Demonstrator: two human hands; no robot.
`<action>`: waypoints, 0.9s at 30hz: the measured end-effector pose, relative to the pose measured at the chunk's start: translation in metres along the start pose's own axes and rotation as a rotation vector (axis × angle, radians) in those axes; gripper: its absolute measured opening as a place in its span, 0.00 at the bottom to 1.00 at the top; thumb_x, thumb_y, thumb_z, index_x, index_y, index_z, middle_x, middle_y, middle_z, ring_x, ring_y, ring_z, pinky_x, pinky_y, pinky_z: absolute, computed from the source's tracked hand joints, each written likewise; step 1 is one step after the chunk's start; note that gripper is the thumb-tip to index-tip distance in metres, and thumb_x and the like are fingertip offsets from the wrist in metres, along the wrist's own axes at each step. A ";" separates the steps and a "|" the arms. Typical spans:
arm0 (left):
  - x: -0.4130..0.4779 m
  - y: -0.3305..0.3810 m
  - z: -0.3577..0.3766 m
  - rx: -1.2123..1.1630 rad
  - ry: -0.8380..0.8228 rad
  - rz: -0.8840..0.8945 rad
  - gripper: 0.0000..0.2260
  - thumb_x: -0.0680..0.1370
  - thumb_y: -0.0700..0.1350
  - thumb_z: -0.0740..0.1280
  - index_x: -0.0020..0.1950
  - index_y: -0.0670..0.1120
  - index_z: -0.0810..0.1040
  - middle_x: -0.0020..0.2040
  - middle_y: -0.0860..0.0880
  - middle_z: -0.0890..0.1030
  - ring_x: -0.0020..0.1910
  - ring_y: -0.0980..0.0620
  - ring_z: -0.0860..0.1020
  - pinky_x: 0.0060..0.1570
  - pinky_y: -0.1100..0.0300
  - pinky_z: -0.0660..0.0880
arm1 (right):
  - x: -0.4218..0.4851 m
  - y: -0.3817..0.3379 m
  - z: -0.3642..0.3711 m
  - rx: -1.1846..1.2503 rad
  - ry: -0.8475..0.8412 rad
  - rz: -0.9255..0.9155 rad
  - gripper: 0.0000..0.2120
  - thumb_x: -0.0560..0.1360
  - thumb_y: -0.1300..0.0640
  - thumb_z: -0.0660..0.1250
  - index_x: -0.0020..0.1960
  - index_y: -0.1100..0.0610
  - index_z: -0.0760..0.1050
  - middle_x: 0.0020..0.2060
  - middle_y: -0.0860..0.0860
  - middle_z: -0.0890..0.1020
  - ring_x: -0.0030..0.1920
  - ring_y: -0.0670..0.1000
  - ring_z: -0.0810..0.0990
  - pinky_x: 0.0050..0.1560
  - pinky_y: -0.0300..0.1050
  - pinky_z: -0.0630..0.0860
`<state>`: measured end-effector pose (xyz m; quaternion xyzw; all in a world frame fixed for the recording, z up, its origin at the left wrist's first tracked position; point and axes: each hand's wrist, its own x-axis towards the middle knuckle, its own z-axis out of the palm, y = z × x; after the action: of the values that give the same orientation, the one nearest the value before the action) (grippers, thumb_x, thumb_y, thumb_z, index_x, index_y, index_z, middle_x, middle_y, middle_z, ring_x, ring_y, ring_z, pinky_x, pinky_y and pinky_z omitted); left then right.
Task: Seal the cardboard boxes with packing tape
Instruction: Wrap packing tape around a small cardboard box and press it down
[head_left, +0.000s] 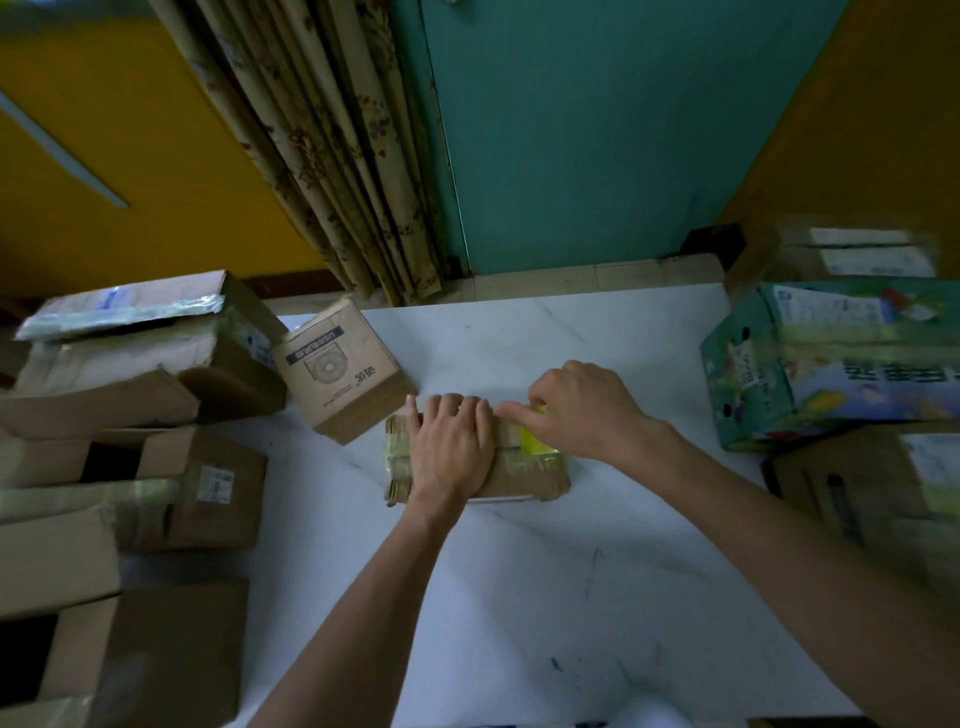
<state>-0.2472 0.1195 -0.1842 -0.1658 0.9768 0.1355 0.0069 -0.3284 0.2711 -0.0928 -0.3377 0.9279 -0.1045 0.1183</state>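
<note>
Left hand (449, 447) pressing box (524, 480); right hand (576, 410) apparently pinching yellow tape (531, 440).

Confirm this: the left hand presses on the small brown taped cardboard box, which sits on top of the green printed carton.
Wrong. The left hand does press on the small brown taped cardboard box, but it sits on the white marbled table, apart from the green printed carton at the right, as the head view shows.

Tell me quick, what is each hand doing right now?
Left hand: open, pressing flat on the small box.
Right hand: closed on the yellow tape.
</note>
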 end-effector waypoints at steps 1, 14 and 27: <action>0.002 -0.003 0.000 -0.011 0.020 -0.012 0.23 0.85 0.54 0.48 0.54 0.50 0.82 0.57 0.50 0.82 0.62 0.47 0.75 0.77 0.40 0.52 | 0.000 0.002 0.000 -0.006 -0.005 0.007 0.33 0.76 0.28 0.52 0.30 0.54 0.70 0.29 0.49 0.72 0.34 0.50 0.72 0.36 0.44 0.65; 0.006 -0.012 0.004 0.058 0.013 0.010 0.20 0.83 0.56 0.49 0.46 0.48 0.77 0.49 0.47 0.79 0.55 0.43 0.75 0.71 0.40 0.61 | -0.021 0.055 0.069 -0.021 -0.044 0.209 0.39 0.76 0.28 0.41 0.24 0.57 0.65 0.23 0.50 0.69 0.30 0.54 0.74 0.31 0.44 0.63; 0.002 -0.010 0.005 0.055 0.040 0.018 0.22 0.83 0.57 0.48 0.50 0.48 0.78 0.52 0.47 0.79 0.58 0.42 0.75 0.73 0.41 0.58 | -0.026 0.053 0.085 0.059 -0.010 0.352 0.39 0.78 0.34 0.36 0.35 0.55 0.79 0.26 0.53 0.73 0.34 0.58 0.79 0.34 0.44 0.68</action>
<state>-0.2463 0.1114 -0.1915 -0.1594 0.9816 0.1052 -0.0092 -0.3161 0.3179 -0.1844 -0.1669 0.9686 -0.1078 0.1492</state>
